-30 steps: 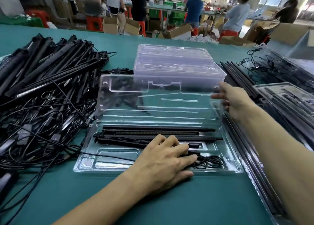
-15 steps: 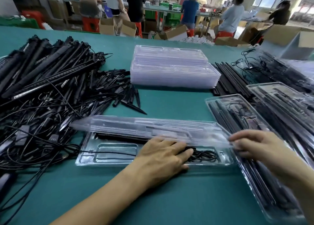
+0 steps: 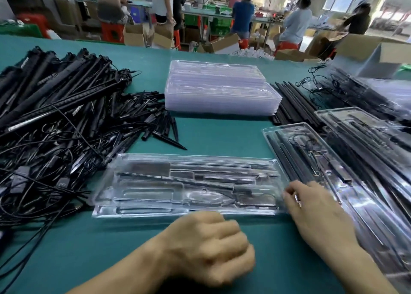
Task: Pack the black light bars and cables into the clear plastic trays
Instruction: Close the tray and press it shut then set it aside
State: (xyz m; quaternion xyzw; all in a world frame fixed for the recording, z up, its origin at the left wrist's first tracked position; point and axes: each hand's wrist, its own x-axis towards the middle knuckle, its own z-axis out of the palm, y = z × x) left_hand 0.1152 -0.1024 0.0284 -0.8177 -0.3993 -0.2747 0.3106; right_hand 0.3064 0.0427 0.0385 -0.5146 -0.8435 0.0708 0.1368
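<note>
Green table point(image 3: 222, 138) | tray point(image 3: 178, 182) closed | right hand point(image 3: 315, 211) touching it | left hand point(image 3: 209, 247) fisted

Left hand point(image 3: 211, 247) blurred; its fingertips hidden.

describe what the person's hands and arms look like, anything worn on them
No sleeves are in view on either arm. The left hand and right hand wear no gloves, and no watch or bracelet shows on either wrist. A small pale glint on a right finger is too blurred to identify.
</note>
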